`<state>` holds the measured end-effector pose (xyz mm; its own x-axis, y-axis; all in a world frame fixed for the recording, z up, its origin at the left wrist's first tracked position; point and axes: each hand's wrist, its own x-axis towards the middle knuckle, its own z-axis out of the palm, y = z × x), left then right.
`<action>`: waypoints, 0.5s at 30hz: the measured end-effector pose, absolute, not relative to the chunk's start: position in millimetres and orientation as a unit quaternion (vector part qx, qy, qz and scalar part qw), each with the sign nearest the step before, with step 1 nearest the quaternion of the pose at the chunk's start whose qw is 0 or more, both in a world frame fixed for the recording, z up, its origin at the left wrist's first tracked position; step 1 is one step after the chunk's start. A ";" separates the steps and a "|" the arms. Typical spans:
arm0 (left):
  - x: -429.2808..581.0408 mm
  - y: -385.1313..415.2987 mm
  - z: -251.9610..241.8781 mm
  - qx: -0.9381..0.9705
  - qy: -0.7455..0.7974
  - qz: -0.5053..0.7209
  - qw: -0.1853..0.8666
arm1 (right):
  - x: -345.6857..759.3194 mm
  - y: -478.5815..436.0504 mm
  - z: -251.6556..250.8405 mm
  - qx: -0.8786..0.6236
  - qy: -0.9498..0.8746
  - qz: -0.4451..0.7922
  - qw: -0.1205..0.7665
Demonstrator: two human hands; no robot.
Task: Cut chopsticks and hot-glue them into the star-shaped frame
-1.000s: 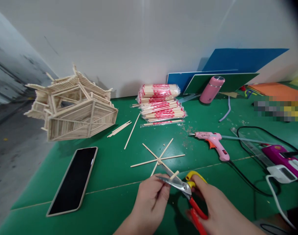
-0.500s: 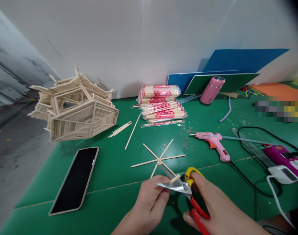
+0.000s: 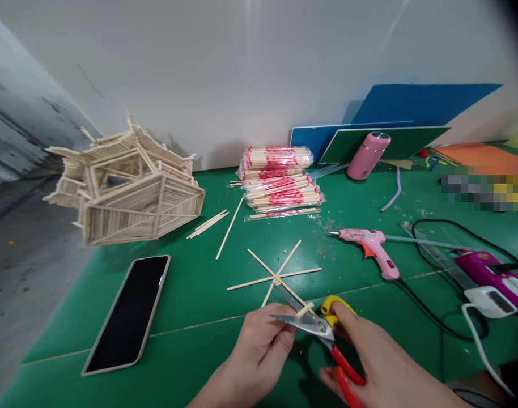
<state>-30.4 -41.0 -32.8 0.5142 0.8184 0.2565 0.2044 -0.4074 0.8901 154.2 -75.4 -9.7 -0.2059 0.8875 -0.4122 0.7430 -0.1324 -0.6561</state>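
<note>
My left hand (image 3: 261, 348) pinches a short wooden stick (image 3: 304, 310) near the front edge of the green table. My right hand (image 3: 376, 362) grips scissors (image 3: 322, 331) with red and yellow handles, and their steel blades are closed across that stick. Just beyond the blades lies a star of crossed wooden sticks (image 3: 276, 275) on the green mat.
A model building of wooden sticks (image 3: 127, 190) stands at the left, with a black phone (image 3: 127, 314) in front of it. Packs of chopsticks (image 3: 280, 181) and a pink flask (image 3: 369, 156) sit at the back. A pink glue gun (image 3: 369, 246), cables and a purple device (image 3: 492, 277) lie right.
The scissor blades have shifted slightly on the stick. Both hands stay in place.
</note>
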 end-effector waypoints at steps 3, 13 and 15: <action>-29.8 -41.2 -30.6 0.758 0.340 0.365 0.420 | 155.4 -74.1 -10.0 -0.622 -0.657 0.417 0.095; -29.3 -36.9 -30.1 0.741 0.352 0.348 0.453 | 159.7 -75.2 -19.2 -0.617 -0.674 0.395 0.093; -30.6 -35.9 -28.0 0.740 0.354 0.332 0.465 | 160.7 -74.2 -17.2 -0.613 -0.681 0.390 0.091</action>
<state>-30.6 -35.9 -28.0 0.5291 0.8329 0.1623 0.2147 -0.3165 0.9240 160.7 -74.2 -17.2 -0.2322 0.9059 -0.3542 0.7642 -0.0554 -0.6426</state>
